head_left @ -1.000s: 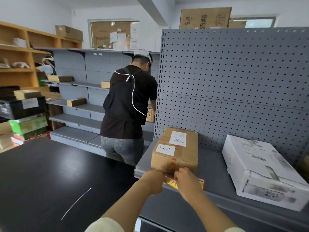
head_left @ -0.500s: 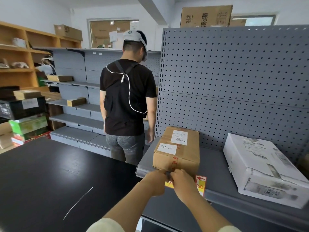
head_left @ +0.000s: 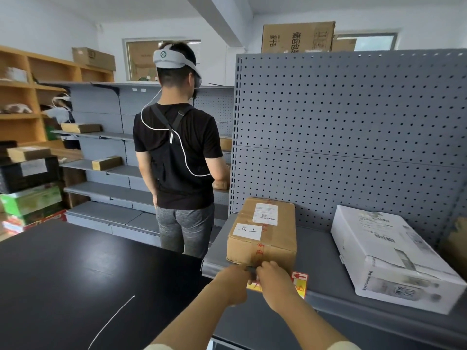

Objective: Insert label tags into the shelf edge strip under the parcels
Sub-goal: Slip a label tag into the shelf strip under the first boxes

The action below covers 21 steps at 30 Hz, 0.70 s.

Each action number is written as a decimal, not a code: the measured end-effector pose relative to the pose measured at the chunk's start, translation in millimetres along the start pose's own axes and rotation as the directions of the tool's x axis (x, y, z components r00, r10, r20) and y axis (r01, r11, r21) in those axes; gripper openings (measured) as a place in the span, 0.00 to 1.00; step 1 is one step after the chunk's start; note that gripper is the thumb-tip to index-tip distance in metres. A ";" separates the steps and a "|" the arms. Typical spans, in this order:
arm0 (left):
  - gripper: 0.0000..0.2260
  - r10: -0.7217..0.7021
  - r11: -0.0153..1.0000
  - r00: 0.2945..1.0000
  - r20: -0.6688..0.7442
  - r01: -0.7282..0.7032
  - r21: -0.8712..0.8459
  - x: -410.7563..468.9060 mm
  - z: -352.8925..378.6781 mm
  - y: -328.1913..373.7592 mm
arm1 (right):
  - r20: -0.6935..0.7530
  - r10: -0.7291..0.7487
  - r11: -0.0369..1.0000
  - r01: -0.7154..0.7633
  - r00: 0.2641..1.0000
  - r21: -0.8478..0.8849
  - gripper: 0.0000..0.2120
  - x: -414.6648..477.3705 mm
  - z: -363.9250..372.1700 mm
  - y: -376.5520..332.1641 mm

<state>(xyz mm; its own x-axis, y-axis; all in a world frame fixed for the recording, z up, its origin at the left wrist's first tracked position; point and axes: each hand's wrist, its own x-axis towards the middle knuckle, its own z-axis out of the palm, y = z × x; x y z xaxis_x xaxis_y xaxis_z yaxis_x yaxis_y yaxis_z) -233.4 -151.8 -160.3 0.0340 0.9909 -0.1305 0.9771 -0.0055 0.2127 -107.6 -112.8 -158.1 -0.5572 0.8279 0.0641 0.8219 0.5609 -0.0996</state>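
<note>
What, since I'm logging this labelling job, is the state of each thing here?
brown parcel: taped shut, lying at the front of the shelf.
white parcel: closed, lying flat, untouched.
label tag: at the shelf edge strip under the brown parcel, half hidden; seating unclear.
left hand: curled at the tag's left end; grip hidden.
right hand: holds the tag.
</note>
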 end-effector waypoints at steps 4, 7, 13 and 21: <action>0.24 0.016 1.000 1.000 0.001 -0.016 -0.014 -3.1 -1.1 -1.2 | -0.023 -0.063 0.986 0.059 0.998 -0.157 0.13 1.8 -7.6 -1.9; 0.23 0.018 1.000 1.000 0.001 -0.018 0.007 -3.0 -1.2 -2.3 | -0.016 -0.103 0.964 0.095 0.995 -0.250 0.14 1.0 -9.5 -3.8; 0.26 0.029 0.998 1.000 0.003 -0.030 0.054 -2.8 -0.5 -0.5 | 0.003 -0.127 0.943 0.122 0.992 -0.311 0.15 3.3 -12.4 -0.7; 0.21 0.022 0.999 0.999 -0.024 -0.021 0.038 -8.9 -2.5 -7.3 | -0.078 -0.111 0.957 0.085 0.991 -0.279 0.15 -4.3 -20.4 5.6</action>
<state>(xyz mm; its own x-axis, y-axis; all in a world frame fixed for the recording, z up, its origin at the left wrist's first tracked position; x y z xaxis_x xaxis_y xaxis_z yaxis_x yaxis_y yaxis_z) -241.3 -160.2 -158.3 0.0505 0.9934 -0.1025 0.9834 -0.0315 0.1788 -98.3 -113.1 -138.7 -0.6340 0.7583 0.1520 0.7717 0.6078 0.1872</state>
